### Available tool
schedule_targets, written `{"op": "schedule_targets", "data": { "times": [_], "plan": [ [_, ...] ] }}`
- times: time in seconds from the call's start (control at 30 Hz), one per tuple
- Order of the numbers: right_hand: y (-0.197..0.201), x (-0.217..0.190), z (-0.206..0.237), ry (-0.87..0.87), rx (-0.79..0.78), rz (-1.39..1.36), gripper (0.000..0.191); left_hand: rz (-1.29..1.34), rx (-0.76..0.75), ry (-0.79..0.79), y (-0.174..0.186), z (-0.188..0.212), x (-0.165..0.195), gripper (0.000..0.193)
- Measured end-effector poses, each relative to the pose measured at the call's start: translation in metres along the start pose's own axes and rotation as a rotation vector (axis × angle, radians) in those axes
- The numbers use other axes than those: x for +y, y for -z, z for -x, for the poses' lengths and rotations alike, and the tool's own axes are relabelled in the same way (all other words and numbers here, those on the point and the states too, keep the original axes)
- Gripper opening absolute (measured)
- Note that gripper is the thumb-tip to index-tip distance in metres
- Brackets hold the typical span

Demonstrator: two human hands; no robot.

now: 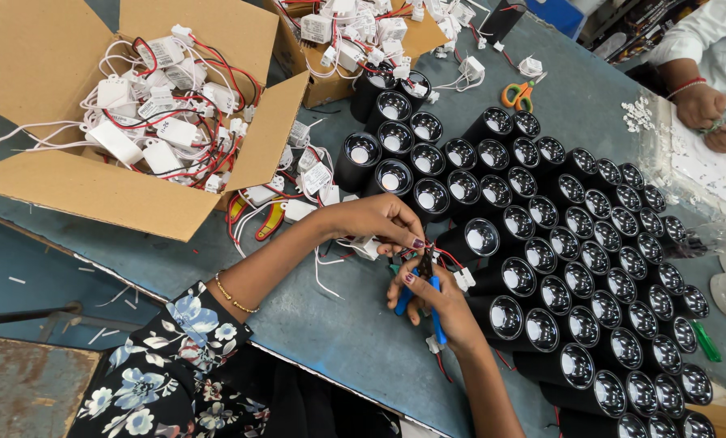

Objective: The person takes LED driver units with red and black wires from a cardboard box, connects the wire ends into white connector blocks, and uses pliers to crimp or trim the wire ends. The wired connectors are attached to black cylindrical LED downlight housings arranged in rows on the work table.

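Spreading under everything is the grey-blue table (338, 324), wide enough to keep each lot of parts in its own patch. My biggest neighbour is the open cardboard box (71, 186) at upper left, flaps thrown back so the white driver units (156, 122) with their red and white leads can be lifted straight out; a second box (338, 49) behind it holds more of the same. To my right the black spotlight cans (590, 268) lie packed in slanting rows, lenses up, touching one another so they cannot roll. Orange-handled scissors (518, 94) rest beyond them, and another person's hands (715, 118) work over white scraps at the far right edge.

Between box and cans, just above the table, my left hand (379, 223) pinches a bundle of thin red and white wires (437, 258), fingers closed tight on them so the ends stay steady. My right hand (440, 304) is wrapped round the blue-handled pliers (428, 296), handles squeezed narrow, nose up at the wire ends beside my left fingertips. A small white connector (463, 280) hangs just beside them
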State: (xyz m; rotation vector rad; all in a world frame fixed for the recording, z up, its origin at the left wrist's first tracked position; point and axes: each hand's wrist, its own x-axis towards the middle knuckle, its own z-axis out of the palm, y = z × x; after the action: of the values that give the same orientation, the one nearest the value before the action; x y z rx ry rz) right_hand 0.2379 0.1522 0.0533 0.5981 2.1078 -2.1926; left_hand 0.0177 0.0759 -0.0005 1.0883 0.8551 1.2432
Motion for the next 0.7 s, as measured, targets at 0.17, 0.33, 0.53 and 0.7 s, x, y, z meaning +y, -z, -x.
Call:
{"op": "schedule_targets", "data": {
  "times": [0.17,0.33,0.53,0.7],
  "plan": [
    [0.003,0.001,0.002,-0.039,-0.014,-0.053,0.028,0.004,-0.004,0.006,0.0,0.001,0.0,0.024],
    [0.005,0.005,0.002,-0.078,0.001,-0.1,0.026,-0.008,-0.016,-0.006,0.001,0.001,-0.001,0.025],
    [0.01,0.013,0.0,-0.037,0.01,-0.102,0.032,0.023,-0.046,0.015,0.0,0.0,0.001,0.031],
    [0.014,0.017,0.0,-0.037,-0.003,-0.053,0.041,0.009,-0.029,0.045,-0.001,0.002,0.003,0.032]
  ]
}}
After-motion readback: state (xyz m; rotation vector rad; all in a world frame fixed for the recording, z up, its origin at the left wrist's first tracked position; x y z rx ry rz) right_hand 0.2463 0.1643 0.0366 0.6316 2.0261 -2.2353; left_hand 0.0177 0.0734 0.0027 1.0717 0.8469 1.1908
